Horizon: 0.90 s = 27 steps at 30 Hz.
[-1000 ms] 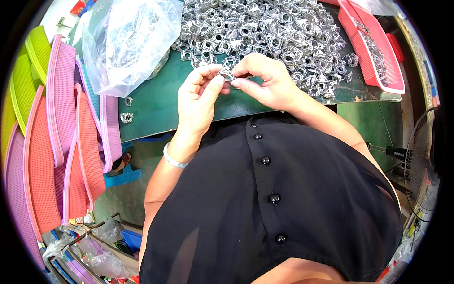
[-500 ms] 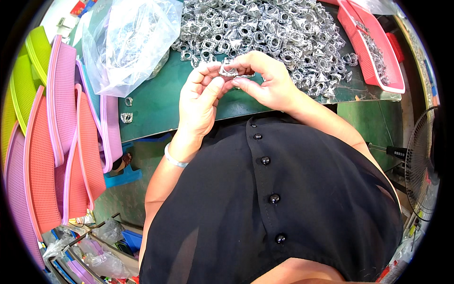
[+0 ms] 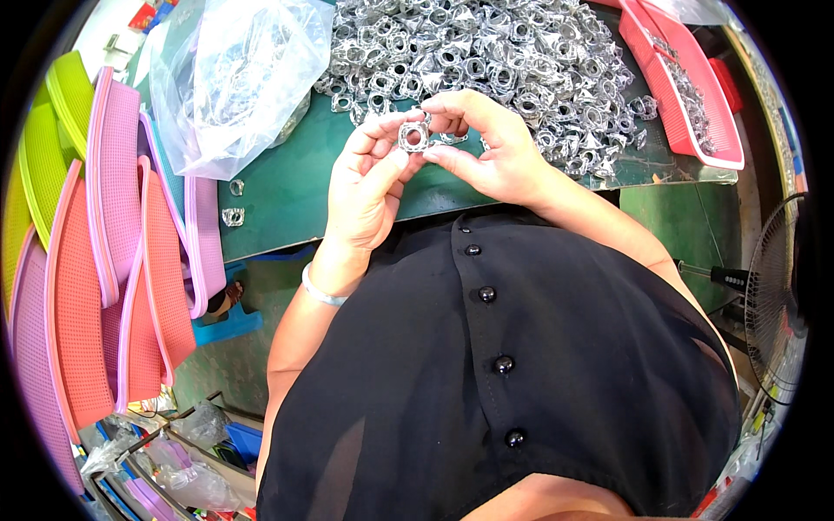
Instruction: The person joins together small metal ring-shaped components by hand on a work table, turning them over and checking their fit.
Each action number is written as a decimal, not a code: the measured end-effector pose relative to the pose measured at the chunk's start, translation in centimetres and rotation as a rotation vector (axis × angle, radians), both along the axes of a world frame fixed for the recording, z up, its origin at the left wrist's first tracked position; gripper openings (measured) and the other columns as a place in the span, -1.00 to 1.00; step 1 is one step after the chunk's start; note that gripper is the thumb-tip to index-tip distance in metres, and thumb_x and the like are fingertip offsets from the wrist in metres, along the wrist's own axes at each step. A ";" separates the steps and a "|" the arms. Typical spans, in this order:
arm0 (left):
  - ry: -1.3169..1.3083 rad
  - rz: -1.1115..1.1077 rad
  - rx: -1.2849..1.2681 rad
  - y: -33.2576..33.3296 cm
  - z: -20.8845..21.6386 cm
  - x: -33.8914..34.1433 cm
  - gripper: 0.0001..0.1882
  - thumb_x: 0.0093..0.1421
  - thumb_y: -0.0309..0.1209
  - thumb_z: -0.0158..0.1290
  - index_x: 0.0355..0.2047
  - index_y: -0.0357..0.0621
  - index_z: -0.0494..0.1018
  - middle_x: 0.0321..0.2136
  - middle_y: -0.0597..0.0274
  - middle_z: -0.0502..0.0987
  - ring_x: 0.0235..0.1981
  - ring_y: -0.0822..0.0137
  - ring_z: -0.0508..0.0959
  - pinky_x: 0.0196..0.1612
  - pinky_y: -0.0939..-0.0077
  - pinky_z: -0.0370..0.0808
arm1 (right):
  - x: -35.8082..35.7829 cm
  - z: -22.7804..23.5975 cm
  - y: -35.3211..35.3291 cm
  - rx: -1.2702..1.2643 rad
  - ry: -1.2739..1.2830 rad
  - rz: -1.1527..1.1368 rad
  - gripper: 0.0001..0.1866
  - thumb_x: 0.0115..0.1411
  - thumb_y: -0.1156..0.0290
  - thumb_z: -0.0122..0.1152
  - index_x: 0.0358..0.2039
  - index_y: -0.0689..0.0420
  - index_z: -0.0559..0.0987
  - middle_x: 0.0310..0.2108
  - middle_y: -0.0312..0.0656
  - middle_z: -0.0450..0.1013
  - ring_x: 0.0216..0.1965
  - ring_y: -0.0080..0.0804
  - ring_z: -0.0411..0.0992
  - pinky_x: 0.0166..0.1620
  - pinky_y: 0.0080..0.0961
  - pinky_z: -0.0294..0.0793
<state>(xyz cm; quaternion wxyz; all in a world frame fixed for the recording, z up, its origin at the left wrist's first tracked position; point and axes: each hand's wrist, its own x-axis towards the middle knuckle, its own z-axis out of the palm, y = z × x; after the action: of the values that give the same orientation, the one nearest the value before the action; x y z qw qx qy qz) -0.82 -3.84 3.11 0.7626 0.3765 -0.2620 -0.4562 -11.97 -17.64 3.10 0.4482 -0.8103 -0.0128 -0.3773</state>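
Observation:
A small silver metal piece point(image 3: 413, 136), squarish with a round hole, sits between my hands above the near edge of the green table. My left hand point(image 3: 367, 178) pinches it by its left side with thumb and fingers. On its right side, the curved fingertips and thumb of my right hand point(image 3: 488, 152) close on the same piece. Another bit of silver metal point(image 3: 453, 137) shows inside the curve of my right hand; whether it is held or lies on the table I cannot tell. Just beyond is a large heap of similar silver pieces point(image 3: 495, 61).
At left on the green table point(image 3: 287, 204) rest a clear plastic bag point(image 3: 239, 87) and two loose silver pieces point(image 3: 232, 216). Coloured plastic baskets point(image 3: 113, 191) are stacked beside it. A pink basket point(image 3: 717, 152) with small metal parts stands at right, above a fan point(image 3: 773, 295).
The silver piece has been turned between my fingers, from lying edge-on to showing its round hole. Both hands stay in nearly the same place.

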 end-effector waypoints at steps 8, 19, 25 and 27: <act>0.019 -0.035 -0.046 0.0 -0.5 0.3 -0.61 0.13 -0.59 -0.03 -0.01 -0.18 0.22 -0.01 0.12 0.34 -0.06 0.39 0.40 -0.01 0.47 0.39 | 0.1 0.1 0.0 -0.057 -0.014 -0.037 -0.57 -0.14 0.52 0.29 -0.17 0.14 0.44 -0.36 -0.21 0.40 -0.37 -0.41 0.42 -0.36 -0.57 0.40; 0.003 -0.029 -0.029 -0.2 -0.7 0.4 -0.59 0.14 -0.60 -0.04 0.00 -0.16 0.20 0.01 0.13 0.32 -0.07 0.39 0.42 -0.01 0.46 0.40 | 0.3 0.5 0.0 -0.087 -0.046 -0.019 -0.53 -0.16 0.57 0.27 -0.15 0.13 0.43 -0.36 -0.23 0.40 -0.38 -0.39 0.41 -0.39 -0.56 0.39; 0.030 -0.032 -0.031 -0.2 -0.7 0.4 -0.55 0.13 -0.60 -0.03 0.04 -0.16 0.16 0.02 0.11 0.31 -0.06 0.37 0.41 -0.01 0.45 0.40 | 0.3 0.6 0.0 -0.104 -0.034 -0.022 -0.52 -0.18 0.58 0.26 -0.15 0.13 0.42 -0.38 -0.22 0.41 -0.37 -0.36 0.41 -0.38 -0.53 0.39; 0.020 -0.033 -0.039 -0.2 -0.7 0.4 -0.54 0.13 -0.60 -0.03 0.05 -0.16 0.14 0.03 0.10 0.30 -0.05 0.37 0.41 -0.01 0.46 0.41 | 0.3 0.7 0.0 -0.108 -0.041 -0.020 -0.52 -0.18 0.58 0.26 -0.15 0.14 0.42 -0.38 -0.22 0.41 -0.36 -0.34 0.41 -0.36 -0.51 0.39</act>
<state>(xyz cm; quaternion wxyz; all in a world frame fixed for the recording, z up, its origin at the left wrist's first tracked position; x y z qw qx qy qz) -0.44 -4.06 2.43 0.7649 0.3524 -0.2693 -0.4672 -11.69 -17.63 3.76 0.3995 -0.8256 -0.0344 -0.3971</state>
